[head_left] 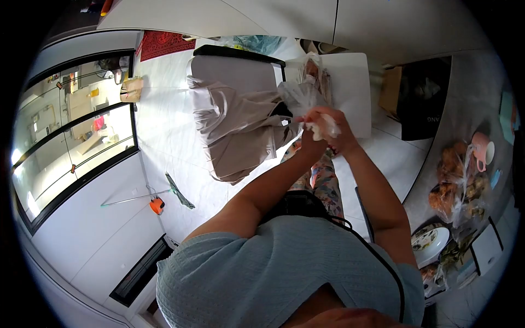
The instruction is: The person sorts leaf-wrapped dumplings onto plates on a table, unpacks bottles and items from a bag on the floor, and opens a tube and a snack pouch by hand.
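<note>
Crumpled whitish film [326, 127] is bunched up at the hands, just off the near edge of the white table [350, 82]; height relative to the tabletop can't be read. Right hand [342, 123] has fingers curled in on the film, little gap showing. Left hand [313, 143] is tucked in beside and partly behind it; can't tell how far its fingers are closed or exactly what it has hold of. Clear plastic bag [299, 97] sits right at the fingertips, reaching back over the table's near edge; can't tell if it and the film are one piece. Brownish bagged items [311, 68] lie behind it, toward the far edge and left of table centre. To their right, a strip of white tabletop shows all the way to the right edge, both right corners visible. Left side is tighter: grey cloth [235, 131] comes up close to the bag, covering the near part of a grey padded surface [238, 68] and hanging past its near edge; black trim runs along the far edge. Legs [330, 188] are directly below the hands, so near-side room is limited. Pale floor [391, 164] shows off the table's near right corner, then a black box [424, 98] well apart from the right edge. Further right, a counter carries a pink mug [481, 148], bagged food [447, 186] and a plate [431, 240], all well away from the hands.
</note>
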{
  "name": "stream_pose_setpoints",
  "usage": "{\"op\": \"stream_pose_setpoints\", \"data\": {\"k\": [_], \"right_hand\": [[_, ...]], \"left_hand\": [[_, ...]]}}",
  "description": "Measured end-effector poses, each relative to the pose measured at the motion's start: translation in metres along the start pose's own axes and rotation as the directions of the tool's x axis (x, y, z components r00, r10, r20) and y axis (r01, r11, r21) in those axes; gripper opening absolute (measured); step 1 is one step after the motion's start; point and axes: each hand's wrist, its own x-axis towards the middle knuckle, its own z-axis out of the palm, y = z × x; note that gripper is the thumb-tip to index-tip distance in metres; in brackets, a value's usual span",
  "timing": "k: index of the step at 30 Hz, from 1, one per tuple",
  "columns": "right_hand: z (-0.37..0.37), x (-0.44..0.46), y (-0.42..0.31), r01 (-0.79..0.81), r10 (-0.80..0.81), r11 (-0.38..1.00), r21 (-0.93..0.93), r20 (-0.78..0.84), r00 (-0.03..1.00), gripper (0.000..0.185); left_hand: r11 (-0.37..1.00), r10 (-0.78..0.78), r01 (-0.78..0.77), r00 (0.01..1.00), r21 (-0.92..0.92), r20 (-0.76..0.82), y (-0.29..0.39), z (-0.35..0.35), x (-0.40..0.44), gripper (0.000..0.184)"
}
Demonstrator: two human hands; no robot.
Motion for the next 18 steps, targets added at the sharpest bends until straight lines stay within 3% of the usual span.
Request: {"op": "stream_pose_setpoints", "data": {"k": [1, 2, 4, 11, 13, 14, 15, 17, 18], "right_hand": [[0.01, 0.001, 0.004, 0.096, -0.088, 0.987, 0.128, -0.073, 0.994, 0.016], [0.021, 0.006, 0.007, 0.094, -0.085, 0.987, 0.127, -0.076, 0.994, 0.016], [0.04, 0.016, 0.013, -0.089, 0.114, 0.978, 0.19, -0.125, 0.986, 0.022], [0.053, 0.019, 0.038, -0.114, 0.223, 0.937, 0.33, -0.315, 0.922, 0.028], [0.041, 0.009, 0.029, -0.134, 0.47, 0.734, 0.665, -0.356, 0.808, 0.025], [0.032, 0.001, 0.038, -0.243, 0.483, 0.83, 0.503, -0.428, 0.764, 0.024], [0.023, -0.008, 0.046, -0.241, 0.482, 0.832, 0.5, -0.436, 0.76, 0.024], [0.007, -0.022, 0.054, -0.221, 0.203, 0.975, 0.02, -0.477, 0.855, 0.023], [-0.006, -0.029, 0.062, -0.223, 0.205, 0.975, 0.019, -0.48, 0.853, 0.023]], "left_hand": [[1.0, -0.004, 0.004, 1.0, -0.005, 0.005, 0.001, -0.001, 0.0, 0.022], [1.0, -0.003, 0.003, 1.0, -0.008, 0.006, 0.0, -0.002, 0.0, 0.022], [1.0, -0.004, 0.004, 1.0, -0.011, 0.007, 0.0, -0.001, 0.001, 0.023], [1.0, -0.01, 0.01, 1.0, 0.001, 0.026, -0.007, -0.008, 0.001, 0.024], [1.0, -0.022, 0.021, 0.999, 0.017, 0.045, -0.012, -0.01, 0.002, 0.024], [0.999, -0.032, 0.03, 0.998, 0.028, 0.058, -0.014, -0.012, 0.005, 0.025], [0.997, -0.04, 0.035, 0.997, 0.062, 0.072, -0.015, -0.014, 0.008, 0.025], [0.986, -0.022, 0.006, 0.995, 0.169, 0.097, -0.014, -0.025, 0.013, 0.025], [0.971, -0.002, -0.023, 0.995, 0.238, 0.101, -0.013, -0.032, 0.016, 0.024]]}}
